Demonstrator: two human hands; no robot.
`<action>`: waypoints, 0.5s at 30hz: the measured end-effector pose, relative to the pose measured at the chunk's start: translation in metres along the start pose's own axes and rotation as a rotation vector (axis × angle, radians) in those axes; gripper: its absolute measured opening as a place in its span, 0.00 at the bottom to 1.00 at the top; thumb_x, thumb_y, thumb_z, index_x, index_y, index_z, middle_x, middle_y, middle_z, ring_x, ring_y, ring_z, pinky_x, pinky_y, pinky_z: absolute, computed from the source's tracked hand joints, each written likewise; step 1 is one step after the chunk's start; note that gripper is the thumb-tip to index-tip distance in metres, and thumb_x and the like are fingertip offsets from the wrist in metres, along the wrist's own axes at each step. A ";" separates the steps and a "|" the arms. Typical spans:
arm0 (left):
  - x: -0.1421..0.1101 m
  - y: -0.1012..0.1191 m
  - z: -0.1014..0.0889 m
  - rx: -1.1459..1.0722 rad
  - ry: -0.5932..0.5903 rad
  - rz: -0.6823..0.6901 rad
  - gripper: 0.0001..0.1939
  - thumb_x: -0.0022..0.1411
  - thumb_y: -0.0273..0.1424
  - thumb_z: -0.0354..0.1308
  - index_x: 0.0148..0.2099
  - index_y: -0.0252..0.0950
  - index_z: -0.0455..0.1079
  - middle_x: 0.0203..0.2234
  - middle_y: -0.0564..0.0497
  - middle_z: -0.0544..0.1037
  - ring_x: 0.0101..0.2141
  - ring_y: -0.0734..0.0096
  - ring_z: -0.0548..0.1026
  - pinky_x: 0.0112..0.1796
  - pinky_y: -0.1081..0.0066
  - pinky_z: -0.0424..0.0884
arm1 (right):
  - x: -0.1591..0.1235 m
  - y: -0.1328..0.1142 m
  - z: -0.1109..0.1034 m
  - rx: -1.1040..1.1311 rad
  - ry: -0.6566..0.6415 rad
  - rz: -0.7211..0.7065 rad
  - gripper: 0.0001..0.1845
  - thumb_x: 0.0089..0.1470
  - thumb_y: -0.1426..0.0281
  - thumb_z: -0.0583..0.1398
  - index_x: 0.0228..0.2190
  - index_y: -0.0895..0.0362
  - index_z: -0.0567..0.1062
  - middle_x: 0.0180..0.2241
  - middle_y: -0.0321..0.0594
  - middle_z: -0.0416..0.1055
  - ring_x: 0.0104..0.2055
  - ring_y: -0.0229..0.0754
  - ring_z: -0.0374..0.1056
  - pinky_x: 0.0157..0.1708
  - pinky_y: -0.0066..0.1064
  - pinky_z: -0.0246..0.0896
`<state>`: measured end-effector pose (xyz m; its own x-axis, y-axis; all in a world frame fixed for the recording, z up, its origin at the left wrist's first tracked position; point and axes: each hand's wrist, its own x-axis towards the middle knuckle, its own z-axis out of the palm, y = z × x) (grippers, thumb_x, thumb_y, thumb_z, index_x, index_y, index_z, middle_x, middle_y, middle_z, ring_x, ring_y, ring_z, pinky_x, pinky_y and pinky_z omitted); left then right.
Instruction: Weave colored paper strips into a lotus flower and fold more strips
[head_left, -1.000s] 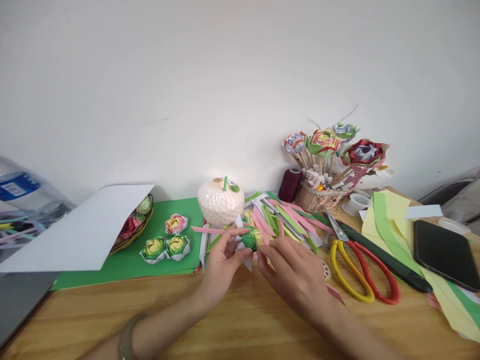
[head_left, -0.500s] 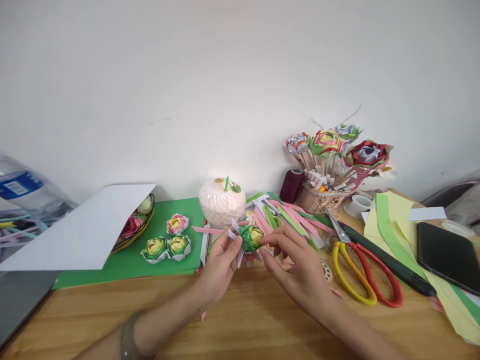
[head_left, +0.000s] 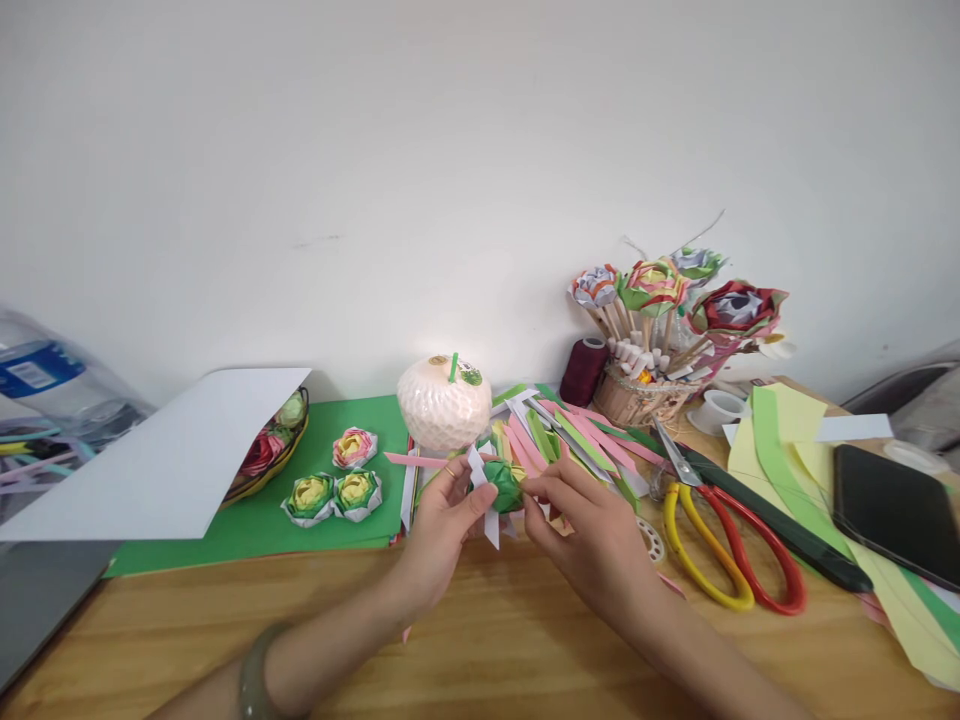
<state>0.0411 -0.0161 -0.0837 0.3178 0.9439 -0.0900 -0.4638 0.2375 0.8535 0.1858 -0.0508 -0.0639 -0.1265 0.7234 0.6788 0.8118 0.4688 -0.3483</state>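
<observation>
A paper flower (head_left: 504,486) with green outer petals, a yellow centre and white strips sticking out is held above the table in the middle of the head view. My left hand (head_left: 448,515) is closed on its left side, thumb in front, with a white strip beside the thumb. The thumb and fingers of my right hand (head_left: 585,520) are pinched at the flower's right edge; their tips partly hide its yellow part. Three finished-looking paper flowers (head_left: 355,492) in green, yellow, pink and white lie to the left on green paper (head_left: 247,545).
Cut paper strips (head_left: 570,430) lie behind my hands, near a white netted ball-shaped object (head_left: 444,405). Scissors (head_left: 731,540), a phone (head_left: 896,510) and paper scraps (head_left: 772,440) are on the right. A flower basket (head_left: 645,395) and thread spool (head_left: 583,372) stand behind; a white sheet (head_left: 165,455) overhangs the left.
The flower was turned with its yellow centre up half a second ago and is now tipped to the right. My right fingers have closed in on its right edge.
</observation>
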 end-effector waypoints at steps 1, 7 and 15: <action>0.000 0.000 0.000 0.003 -0.001 0.002 0.15 0.49 0.31 0.64 0.41 0.38 0.71 0.35 0.52 0.74 0.34 0.73 0.70 0.29 0.78 0.68 | -0.001 0.000 0.000 -0.032 0.010 -0.018 0.08 0.51 0.76 0.54 0.27 0.58 0.73 0.24 0.38 0.69 0.24 0.35 0.66 0.24 0.24 0.62; 0.000 0.002 0.002 0.017 0.005 0.006 0.16 0.49 0.31 0.64 0.42 0.37 0.70 0.36 0.51 0.74 0.37 0.72 0.70 0.33 0.76 0.68 | -0.002 0.000 0.000 -0.137 0.058 -0.090 0.08 0.51 0.76 0.55 0.27 0.59 0.74 0.23 0.39 0.69 0.24 0.36 0.67 0.25 0.25 0.62; 0.000 0.002 0.002 0.002 0.012 0.012 0.15 0.48 0.31 0.64 0.40 0.39 0.70 0.36 0.53 0.74 0.34 0.73 0.71 0.29 0.78 0.67 | 0.002 -0.003 -0.005 0.197 -0.033 0.074 0.08 0.53 0.74 0.55 0.29 0.57 0.75 0.24 0.38 0.68 0.25 0.35 0.65 0.23 0.25 0.60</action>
<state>0.0413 -0.0164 -0.0812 0.3029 0.9491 -0.0860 -0.4660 0.2262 0.8554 0.1857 -0.0532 -0.0577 -0.0919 0.7740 0.6264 0.6930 0.5015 -0.5179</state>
